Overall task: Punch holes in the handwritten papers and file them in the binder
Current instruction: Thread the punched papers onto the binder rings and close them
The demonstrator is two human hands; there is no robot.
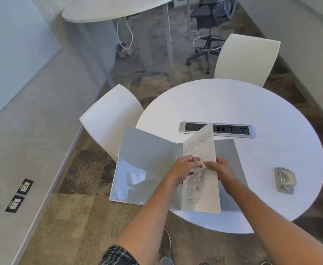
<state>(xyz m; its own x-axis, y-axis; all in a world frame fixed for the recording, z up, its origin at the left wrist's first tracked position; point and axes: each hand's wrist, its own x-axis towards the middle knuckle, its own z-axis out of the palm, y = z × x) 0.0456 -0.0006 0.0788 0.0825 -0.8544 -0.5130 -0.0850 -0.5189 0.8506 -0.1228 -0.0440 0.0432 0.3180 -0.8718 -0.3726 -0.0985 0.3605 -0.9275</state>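
Note:
A white binder [147,163] lies open on the round white table [252,111], its left cover hanging past the table's edge. The handwritten papers [201,146] stand tilted over the binder's spine and right half. My left hand [183,170] and my right hand [221,170] meet at the middle of the papers, fingers pinching there. The binder's rings are hidden behind my hands and the papers. A grey hole punch [284,180] sits on the table to the right, apart from both hands.
A silver power-socket strip [233,129] is set into the table behind the binder. Two white chairs [110,119] [246,58] stand at the left and far sides. A black office stool [208,31] and another table [114,8] stand farther back.

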